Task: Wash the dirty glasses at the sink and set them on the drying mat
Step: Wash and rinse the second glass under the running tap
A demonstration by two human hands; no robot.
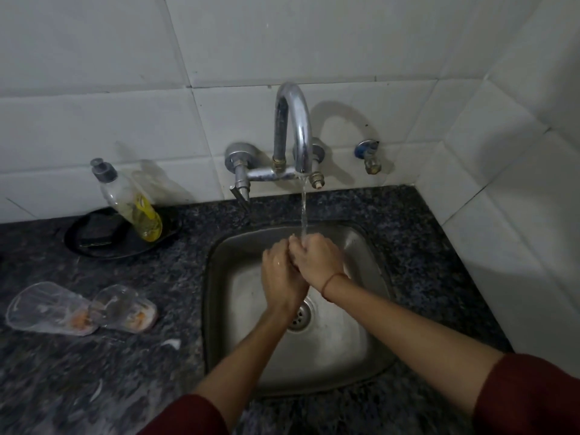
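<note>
Landmark: sink (pixel 370 350), a steel basin set into a dark speckled desk (pixel 94 372).

Hands: both are over the sink, above its drain (pixel 301 315). The left hand (pixel 282 277) and right hand (pixel 317 259) are pressed together, fingers curled and interlocked, directly under the water. Neither hand holds a glass; whether anything small sits between the palms cannot be told. A thin red band (pixel 332 282) circles the right wrist. Dark red sleeves (pixel 527 400) cover both upper forearms.

Tap (pixel 295 127): wall-mounted behind the sink, curved chrome spout. It is running; a thin stream (pixel 303 208) falls from the spout onto the joined hands.

Glasses: two clear glasses stand on the desk, well left of the sink, touching or nearly touching each other. The outer glass (pixel 47 309) and the one nearer the sink (pixel 125 309) each show orange residue at the bottom. Both are unwashed and apart from the hands.

Other items: a soap bottle (pixel 131 202) with yellow liquid and a grey cap leans against the tiled wall, behind and left of the sink, its base in a black dish (pixel 94 246). A small valve (pixel 370 157) is on the wall behind the sink, right of the tap.

No drying mat is in view.
</note>
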